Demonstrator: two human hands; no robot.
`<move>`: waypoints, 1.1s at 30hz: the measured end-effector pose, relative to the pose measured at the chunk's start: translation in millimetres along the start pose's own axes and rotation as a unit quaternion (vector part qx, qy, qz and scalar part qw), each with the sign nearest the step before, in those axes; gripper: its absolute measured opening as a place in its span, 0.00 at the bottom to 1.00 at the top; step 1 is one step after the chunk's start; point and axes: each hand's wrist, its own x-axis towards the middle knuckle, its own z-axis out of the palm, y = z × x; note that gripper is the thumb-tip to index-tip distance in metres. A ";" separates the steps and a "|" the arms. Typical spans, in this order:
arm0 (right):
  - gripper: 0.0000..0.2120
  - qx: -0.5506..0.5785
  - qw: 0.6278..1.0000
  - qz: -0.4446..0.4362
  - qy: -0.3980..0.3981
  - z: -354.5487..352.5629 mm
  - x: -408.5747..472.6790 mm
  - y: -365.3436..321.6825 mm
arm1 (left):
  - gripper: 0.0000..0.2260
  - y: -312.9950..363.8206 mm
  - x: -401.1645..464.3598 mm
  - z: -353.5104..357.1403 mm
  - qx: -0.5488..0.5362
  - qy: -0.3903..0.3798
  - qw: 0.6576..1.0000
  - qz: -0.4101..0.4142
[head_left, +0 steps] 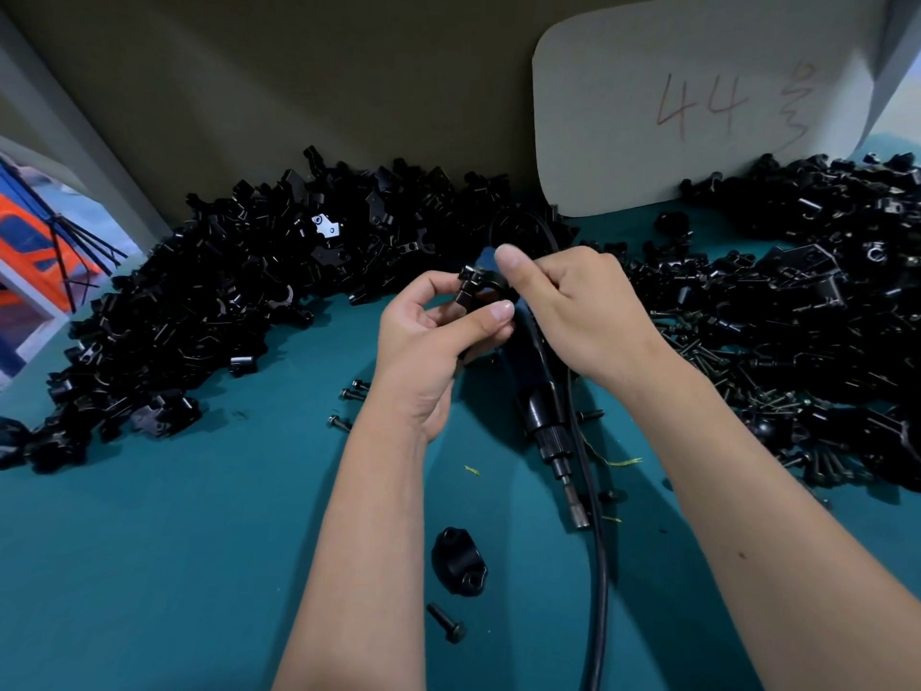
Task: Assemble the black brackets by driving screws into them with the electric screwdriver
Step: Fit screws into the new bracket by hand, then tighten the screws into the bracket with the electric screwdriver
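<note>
Over the teal table [174, 541], both hands (left [428, 341], right [573, 311]) pinch one bracket [478, 286].

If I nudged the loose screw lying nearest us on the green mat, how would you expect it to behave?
The loose screw would probably roll in an arc, since its flanged head is wider than its shank. It looks small, rigid metal, so likely light and stiff. The green mat seems cloth-like and may slow it quickly.
</note>
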 end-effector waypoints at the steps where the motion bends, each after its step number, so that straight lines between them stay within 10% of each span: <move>1: 0.28 0.009 1.000 -0.001 0.000 1.2 -0.8 0.5 | 0.12 0.5 0.4 0.2 -0.006 0.002 1.000 -0.003; 11: 0.31 0.055 0.998 0.024 0.019 9.4 -2.8 -1.1 | 0.11 -0.8 1.9 -0.4 0.000 0.007 1.000 -0.002; 22: 0.19 -0.136 0.989 0.015 0.051 20.8 -6.9 -9.7 | 0.07 -5.8 7.4 7.2 -0.095 0.076 0.989 -0.089; 33: 0.31 -0.300 0.948 0.103 -0.037 20.8 -6.3 -7.5 | 0.13 -4.3 8.4 -2.4 -0.104 0.137 0.970 -0.175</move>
